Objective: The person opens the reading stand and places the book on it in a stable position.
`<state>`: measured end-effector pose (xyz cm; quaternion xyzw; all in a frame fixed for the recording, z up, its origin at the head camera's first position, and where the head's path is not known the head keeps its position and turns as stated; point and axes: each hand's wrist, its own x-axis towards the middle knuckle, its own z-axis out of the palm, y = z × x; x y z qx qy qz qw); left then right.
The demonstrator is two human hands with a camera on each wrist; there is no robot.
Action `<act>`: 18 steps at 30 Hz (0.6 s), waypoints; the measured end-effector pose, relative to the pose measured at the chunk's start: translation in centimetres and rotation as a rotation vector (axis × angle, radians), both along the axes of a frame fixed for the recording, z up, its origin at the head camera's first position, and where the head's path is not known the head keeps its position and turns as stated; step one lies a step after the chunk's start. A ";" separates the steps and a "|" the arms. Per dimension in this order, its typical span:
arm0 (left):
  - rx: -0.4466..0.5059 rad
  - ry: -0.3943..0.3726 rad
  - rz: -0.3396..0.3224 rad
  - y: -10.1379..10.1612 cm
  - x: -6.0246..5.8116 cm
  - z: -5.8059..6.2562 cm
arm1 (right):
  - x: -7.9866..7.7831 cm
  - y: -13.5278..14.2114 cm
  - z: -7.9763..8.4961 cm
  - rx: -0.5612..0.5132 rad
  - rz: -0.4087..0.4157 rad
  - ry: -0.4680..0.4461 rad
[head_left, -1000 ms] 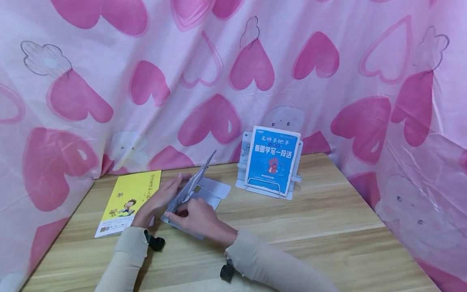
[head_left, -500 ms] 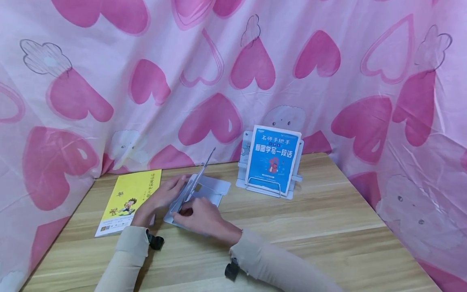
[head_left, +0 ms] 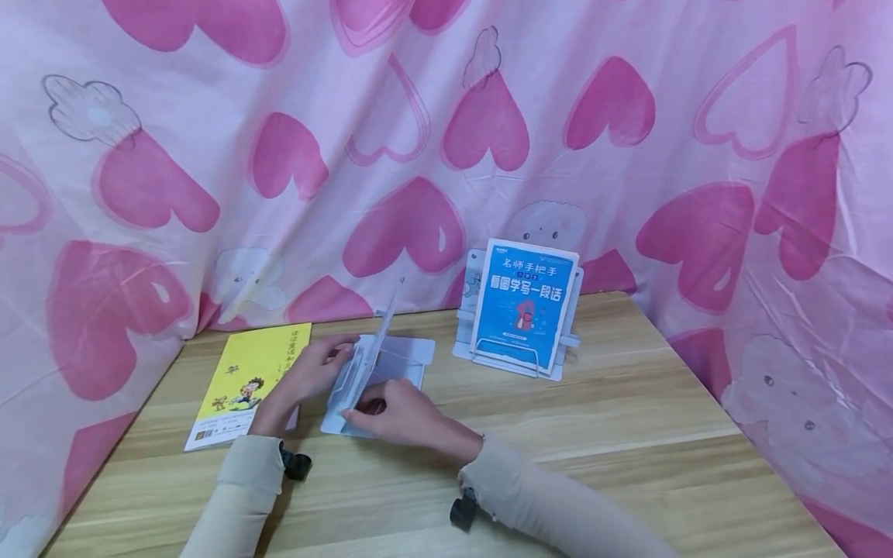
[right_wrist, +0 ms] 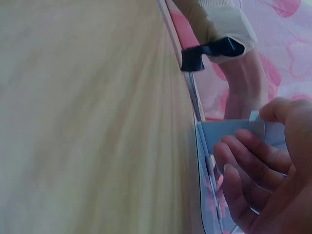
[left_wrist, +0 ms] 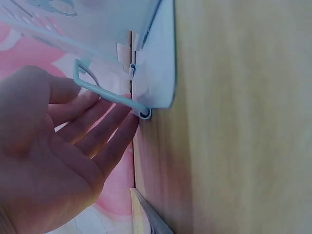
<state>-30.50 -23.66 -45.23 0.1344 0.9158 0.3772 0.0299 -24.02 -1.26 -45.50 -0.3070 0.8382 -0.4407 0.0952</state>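
A pale blue-grey metal book stand [head_left: 412, 349], its flat base on the table and its panel raised at a slant, is between the hands. My left hand [head_left: 324, 368] is at the panel's left side. In the left wrist view its fingers [left_wrist: 105, 124] are spread and nearly straight, right at the wire page holder [left_wrist: 112, 96], thumb tip close to the wire's bent end. My right hand [head_left: 398, 411] holds the stand's near edge; in the right wrist view the thumb presses a small tab [right_wrist: 254, 116] and the fingers bend behind the plate. The panel hides part of the base.
A yellow book [head_left: 244, 372] lies flat at the left, partly under the left forearm. A second stand [head_left: 466, 333] at the back right bears an upright blue book [head_left: 523, 302]. A pink heart-patterned curtain [head_left: 418, 139] hangs behind the wooden table [head_left: 593, 449].
The stand has turned, so its panel shows more of its left face and stands steeper. My right hand has moved right with the near edge; the left has shifted slightly at the wire side.
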 end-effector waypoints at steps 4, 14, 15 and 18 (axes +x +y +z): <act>-0.016 0.033 0.025 0.1 -0.1 0.0 | -0.4 1.2 0.0 -0.031 0.025 -0.065; -0.028 0.016 0.073 -0.5 0.9 0.1 | -1.7 4.4 -0.1 -0.021 0.023 -0.144; -0.025 0.017 0.074 -0.5 1.0 0.1 | -1.8 4.6 -0.1 -0.018 0.020 -0.148; -0.021 0.007 0.077 -0.6 1.2 0.1 | -2.0 5.1 -0.1 -0.024 0.022 -0.161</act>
